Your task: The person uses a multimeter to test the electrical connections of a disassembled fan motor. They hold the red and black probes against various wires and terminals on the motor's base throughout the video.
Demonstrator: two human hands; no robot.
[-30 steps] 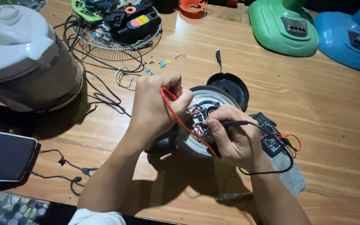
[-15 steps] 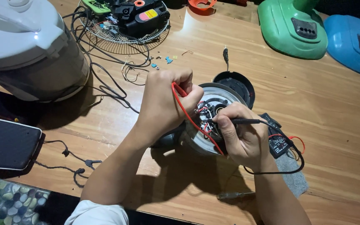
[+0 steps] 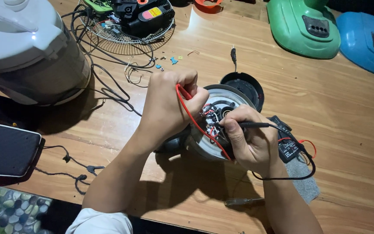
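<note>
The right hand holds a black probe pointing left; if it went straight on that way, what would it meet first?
Probably the left hand: the right hand aims its black probe across the round appliance base toward it, though depth is unclear.

motor [image 3: 215,125] mid-table, cooker [image 3: 27,52] far left, fan bases [image 3: 304,26] behind right, phone [image 3: 5,149] near left

One head-worn camera looks steeply down (close) at the wooden table [image 3: 334,99].

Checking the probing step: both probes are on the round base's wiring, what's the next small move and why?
Probably hold both tips steady. The left hand presses the red probe and the right hand the black probe into the wiring of the round appliance base; the contact points are hidden.
</note>
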